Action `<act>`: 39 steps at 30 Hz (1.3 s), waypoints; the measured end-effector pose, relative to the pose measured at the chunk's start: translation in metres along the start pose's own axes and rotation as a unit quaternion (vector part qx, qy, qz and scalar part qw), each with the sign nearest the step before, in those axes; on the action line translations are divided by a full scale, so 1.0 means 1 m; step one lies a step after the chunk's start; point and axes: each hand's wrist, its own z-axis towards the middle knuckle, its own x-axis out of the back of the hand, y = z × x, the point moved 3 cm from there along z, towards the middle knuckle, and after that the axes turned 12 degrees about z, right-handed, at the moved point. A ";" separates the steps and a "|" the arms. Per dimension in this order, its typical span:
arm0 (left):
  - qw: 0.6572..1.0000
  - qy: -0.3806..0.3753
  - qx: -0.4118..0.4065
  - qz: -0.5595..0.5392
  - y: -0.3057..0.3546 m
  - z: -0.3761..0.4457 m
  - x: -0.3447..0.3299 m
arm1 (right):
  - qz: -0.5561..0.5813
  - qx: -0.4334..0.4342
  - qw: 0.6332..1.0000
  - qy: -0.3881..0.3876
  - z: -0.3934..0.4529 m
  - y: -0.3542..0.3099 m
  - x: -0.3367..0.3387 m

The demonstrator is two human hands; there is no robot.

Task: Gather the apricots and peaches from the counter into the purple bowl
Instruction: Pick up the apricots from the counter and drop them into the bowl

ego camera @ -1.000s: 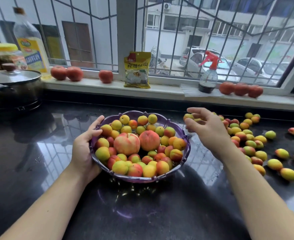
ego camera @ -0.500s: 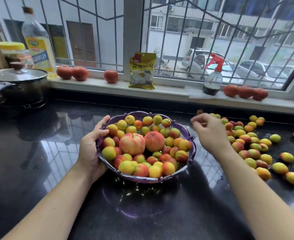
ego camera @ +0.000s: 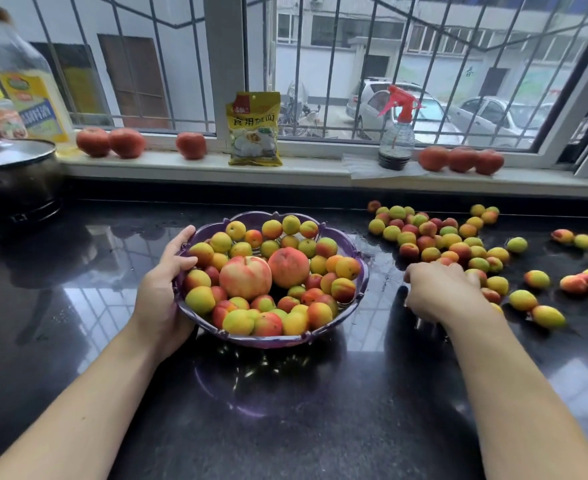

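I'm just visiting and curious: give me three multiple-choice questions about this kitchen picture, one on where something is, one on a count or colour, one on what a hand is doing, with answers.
1. Where does the spray bottle stand?
A. on the windowsill
B. inside the bowl
C. on the pot lid

2. How many large peaches lie in the purple bowl?
A. none
B. two
C. six

3. What is the left hand doing?
A. hanging off the counter
B. lifting the oil bottle
C. holding the bowl's rim

Answers:
1 A: it stands on the sill, right of the yellow packet.
2 B: two big fruits sit side by side among small apricots.
3 C: its thumb and fingers rest on the bowl's left edge.
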 end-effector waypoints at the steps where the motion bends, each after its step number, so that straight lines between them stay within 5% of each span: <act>1: 1.000 0.001 -0.001 0.001 0.000 0.000 0.000 | 0.006 0.001 1.000 -0.010 -0.003 0.000 0.002; 9: 1.000 -0.004 0.004 0.001 0.000 -0.001 -0.001 | 0.056 0.014 0.997 -0.046 0.003 0.013 0.000; 12: 1.000 -0.005 0.003 0.006 0.001 -0.002 0.000 | 0.117 0.022 0.993 0.011 0.009 0.008 0.004; 14: 1.000 -0.005 0.003 0.009 0.000 -0.001 0.000 | 0.246 0.091 0.954 0.145 0.007 -0.002 0.017; 15: 1.000 -0.005 0.003 0.010 0.000 -0.001 0.000 | 0.337 0.153 0.906 0.204 -0.001 -0.010 0.025; 18: 1.000 -0.004 0.001 0.011 0.000 -0.001 0.000 | 0.505 0.316 0.788 0.156 -0.037 -0.048 0.035; 22: 1.000 -0.006 0.001 0.009 0.000 -0.001 -0.001 | 0.425 0.407 0.799 0.124 -0.056 -0.086 0.013; 27: 1.000 -0.008 0.006 0.017 0.000 0.000 0.000 | 0.507 0.342 0.760 0.218 -0.046 -0.078 0.015; 39: 0.998 0.026 -0.003 0.056 -0.002 -0.005 -0.001 | 0.493 0.217 0.784 0.310 -0.017 -0.052 -0.002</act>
